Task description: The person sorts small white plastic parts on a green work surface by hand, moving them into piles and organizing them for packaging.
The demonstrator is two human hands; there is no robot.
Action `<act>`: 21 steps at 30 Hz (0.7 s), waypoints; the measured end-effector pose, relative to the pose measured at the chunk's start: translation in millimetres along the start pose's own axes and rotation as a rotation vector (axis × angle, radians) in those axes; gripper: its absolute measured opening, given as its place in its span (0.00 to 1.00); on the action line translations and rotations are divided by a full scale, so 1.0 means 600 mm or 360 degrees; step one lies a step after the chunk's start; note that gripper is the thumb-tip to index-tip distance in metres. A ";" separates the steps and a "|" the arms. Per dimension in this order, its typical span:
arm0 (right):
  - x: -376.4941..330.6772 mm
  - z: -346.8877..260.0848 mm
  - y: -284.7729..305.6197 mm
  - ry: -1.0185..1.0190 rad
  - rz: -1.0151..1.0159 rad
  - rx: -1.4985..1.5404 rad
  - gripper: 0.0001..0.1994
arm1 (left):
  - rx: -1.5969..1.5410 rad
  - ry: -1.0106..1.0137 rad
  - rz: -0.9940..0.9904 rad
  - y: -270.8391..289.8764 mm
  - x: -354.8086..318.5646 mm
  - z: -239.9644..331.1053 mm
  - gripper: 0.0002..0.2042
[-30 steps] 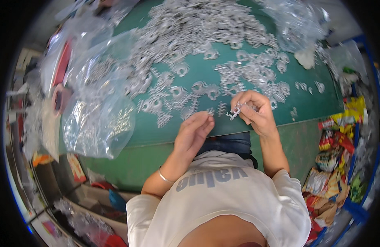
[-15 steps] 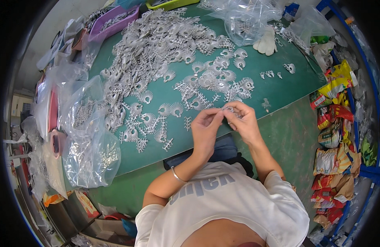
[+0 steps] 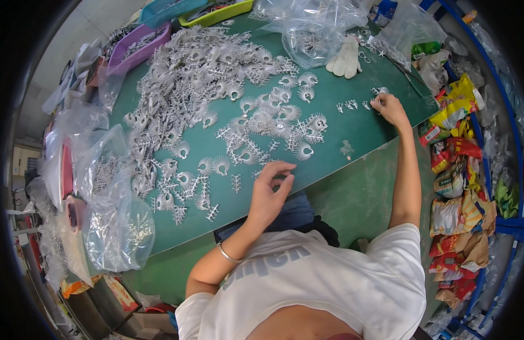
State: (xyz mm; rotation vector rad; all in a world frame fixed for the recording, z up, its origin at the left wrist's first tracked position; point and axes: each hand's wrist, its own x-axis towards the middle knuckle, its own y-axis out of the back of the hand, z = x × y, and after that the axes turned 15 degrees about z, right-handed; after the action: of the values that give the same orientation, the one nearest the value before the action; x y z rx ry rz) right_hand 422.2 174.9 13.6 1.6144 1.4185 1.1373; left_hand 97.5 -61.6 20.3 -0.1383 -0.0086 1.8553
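Observation:
My right hand (image 3: 391, 110) reaches to the far right of the green table, its fingertips pinched at the lower edge of a grey fan-shaped metal piece (image 3: 380, 90). The fingers partly hide what lies there. Just left of them stand small branching metal pieces (image 3: 351, 105) in a short row. My left hand (image 3: 269, 191) hovers by the near table edge, fingers loosely curled, thumb and forefinger apart, nothing visible between them. Close beyond it is a loose cluster of fan-shaped and ladder-like metal pieces (image 3: 279, 116). A large heap of such metal pieces (image 3: 199, 68) covers the table's far left.
A purple basket (image 3: 138, 48) and a yellow-green tray (image 3: 216, 13) stand at the back. Clear plastic bags (image 3: 117, 198) lie along the left edge, with another clear bag (image 3: 313, 39) beside a white glove (image 3: 346, 56). Colourful packets (image 3: 457, 164) hang on a blue rack at right.
My hands were together over a small metal piece near the front edge. Now the right has moved far right to the fan-shaped piece, and the left has loosened and stayed near. The view has shifted slightly.

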 end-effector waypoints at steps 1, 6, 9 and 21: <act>0.002 -0.003 0.002 0.0009 -0.0027 -0.0053 0.13 | 0.0018 -0.0012 0.0003 -0.001 0.001 -0.001 0.10; -0.017 -0.025 0.037 -0.0041 0.0087 -0.0154 0.14 | 0.0529 -0.0583 -0.0106 -0.014 0.030 0.014 0.11; -0.039 -0.036 0.046 -0.0187 0.0004 0.0538 0.12 | 0.0967 -0.0914 -0.0243 -0.039 0.050 0.016 0.16; -0.156 -0.221 -0.013 -0.0099 -0.0490 0.1591 0.07 | 0.1568 -0.1240 -0.0234 0.024 0.053 -0.012 0.15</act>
State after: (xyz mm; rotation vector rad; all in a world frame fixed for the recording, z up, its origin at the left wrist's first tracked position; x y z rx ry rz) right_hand 294.8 77.7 40.4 1.9022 2.2793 0.1465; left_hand 75.6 -35.7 9.1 1.2206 0.3375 1.4767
